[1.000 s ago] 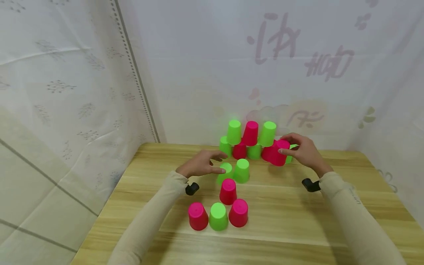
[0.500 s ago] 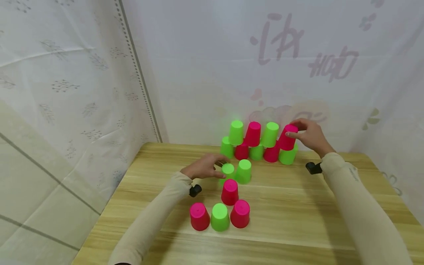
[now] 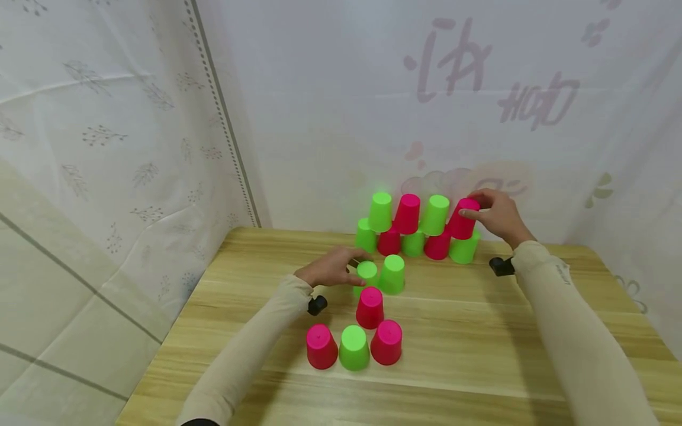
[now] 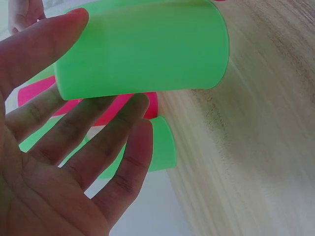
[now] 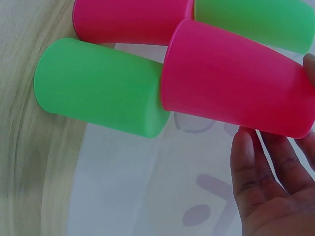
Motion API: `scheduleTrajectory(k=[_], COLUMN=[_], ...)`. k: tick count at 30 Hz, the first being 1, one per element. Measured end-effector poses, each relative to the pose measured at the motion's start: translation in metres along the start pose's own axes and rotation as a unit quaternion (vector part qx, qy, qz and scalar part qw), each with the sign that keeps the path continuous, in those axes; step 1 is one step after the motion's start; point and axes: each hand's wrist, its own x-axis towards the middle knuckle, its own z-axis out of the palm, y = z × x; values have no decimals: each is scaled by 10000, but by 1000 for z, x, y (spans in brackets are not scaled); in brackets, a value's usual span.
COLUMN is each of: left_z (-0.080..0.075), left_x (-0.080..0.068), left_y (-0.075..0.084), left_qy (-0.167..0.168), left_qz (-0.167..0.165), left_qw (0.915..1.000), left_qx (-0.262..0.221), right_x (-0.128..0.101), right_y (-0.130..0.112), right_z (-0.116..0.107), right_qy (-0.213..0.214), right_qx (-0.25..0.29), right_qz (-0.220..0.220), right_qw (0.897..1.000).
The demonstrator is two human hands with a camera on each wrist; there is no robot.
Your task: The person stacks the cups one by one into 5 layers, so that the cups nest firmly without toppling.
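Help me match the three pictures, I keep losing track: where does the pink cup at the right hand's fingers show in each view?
Head: pink cup, upper right of the far stack.
Left wrist: not in it.
Right wrist: pink cup, centre right, above the fingers.
Shared landmark: the green cup under it.

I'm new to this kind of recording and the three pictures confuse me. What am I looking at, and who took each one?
No machine here: a person works with bare hands. The wide picture comes from a camera on their head; the two close-ups come from cameras strapped to each wrist. On the wooden table stand upside-down pink and green cups, some stacked in two rows at the back. The right hand holds a pink cup at the right end of the upper row, resting on a green cup. The left hand has its fingers around a green cup on the table.
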Motion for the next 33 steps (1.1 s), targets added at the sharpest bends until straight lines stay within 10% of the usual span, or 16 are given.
scheduleTrajectory(k=[17,33], left_z=[-6,-68], left_x=[-5,-3], left_y=[-6,30], left_qy=[140,692], left_qz=[-152,121], left_qw=[9996,9974], left_qx=[-186,136], right_x=[-8,-69], right_y=[10,-14], right_z=[0,1], right_qy=[-127,1541], right_qx=[240,576], right_qz=[15,-612], right_qw=[9996,9845])
